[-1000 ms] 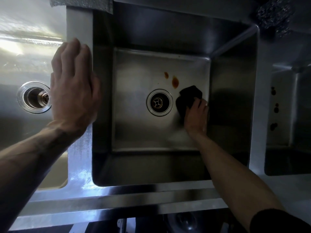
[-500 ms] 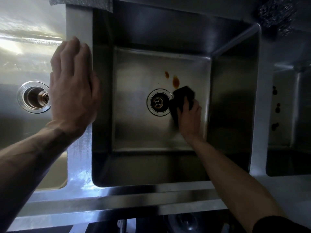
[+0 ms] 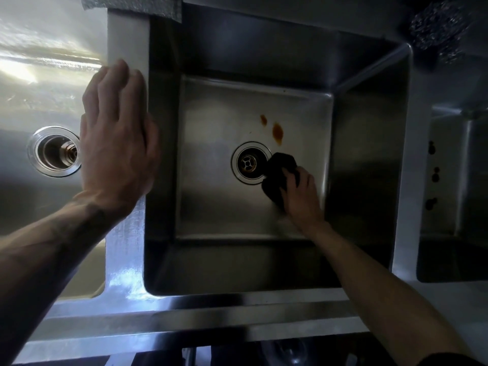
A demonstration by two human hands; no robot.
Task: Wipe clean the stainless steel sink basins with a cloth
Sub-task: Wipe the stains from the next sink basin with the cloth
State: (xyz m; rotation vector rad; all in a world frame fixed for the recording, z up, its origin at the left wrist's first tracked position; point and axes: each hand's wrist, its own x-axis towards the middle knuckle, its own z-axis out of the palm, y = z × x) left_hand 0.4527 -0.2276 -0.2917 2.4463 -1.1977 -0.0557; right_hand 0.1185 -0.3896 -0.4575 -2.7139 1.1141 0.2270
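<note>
View from above, looking down into a stainless steel sink with three basins side by side. In the middle basin, the right hand reaches down to the floor and presses a black cloth against the steel. Its grip is closed on the cloth, with the fingers bent over the top. The cloth lies at the right edge of the round drain, touching its ring. Two orange-brown stains sit on the basin floor just beyond the cloth, not covered by it.

The left hand rests flat on the steel divider between the left and middle basins. Its fingers are straight and together, and its grip holds nothing. The left basin has its own drain, partly hidden by that hand. The right basin shows three dark spots on its wall. A steel wool pad sits at the far right corner, and a grey rag lies over the far rim.
</note>
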